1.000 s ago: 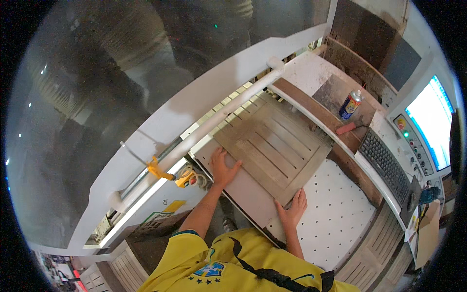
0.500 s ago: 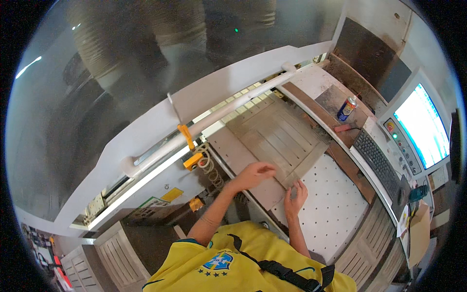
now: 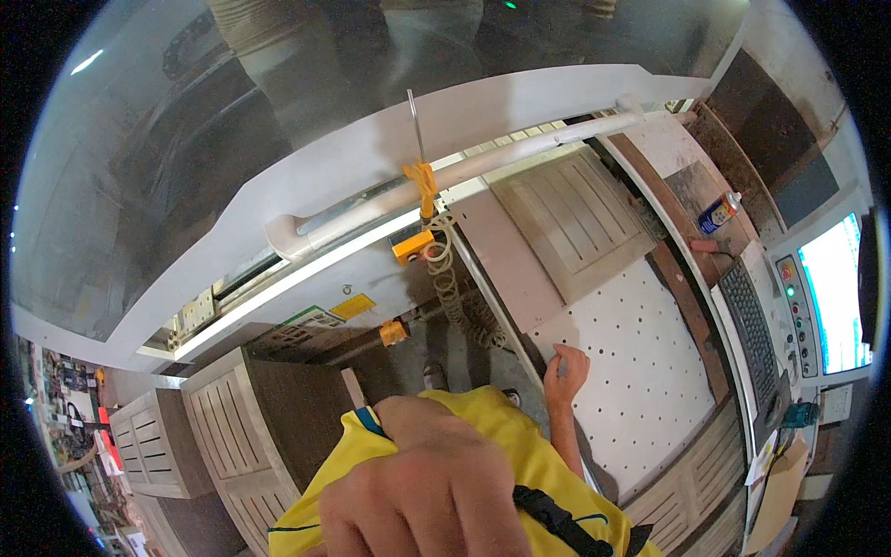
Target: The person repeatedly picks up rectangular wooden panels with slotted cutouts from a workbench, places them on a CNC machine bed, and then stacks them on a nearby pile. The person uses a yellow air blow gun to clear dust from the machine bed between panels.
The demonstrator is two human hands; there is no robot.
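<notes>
My left hand [image 3: 422,492] is raised close in front of my chest, large in view, knuckles up and fingers curled under. Whether it holds anything is hidden. Over the near edge of the white perforated table [image 3: 622,390], my right hand [image 3: 566,374] has its fingers bent together, with a small greyish bit showing between them. Beyond that hand lies a grooved wooden panel [image 3: 573,218], its corner a little away from my fingers. A flat pinkish board [image 3: 506,255] lies along the panel's left side.
A white machine rail [image 3: 520,153] runs along the back, with an orange hook and coiled hose [image 3: 444,255] hanging from it. To the right are a spray can [image 3: 719,213], a keyboard [image 3: 747,316] and a lit screen [image 3: 835,292]. Slatted wooden panels [image 3: 227,418] stand at left.
My left hand has come back from the panel's near corner up toward my chest. My right hand has drawn off the panel's corner, its fingers now curled. The view has shifted.
</notes>
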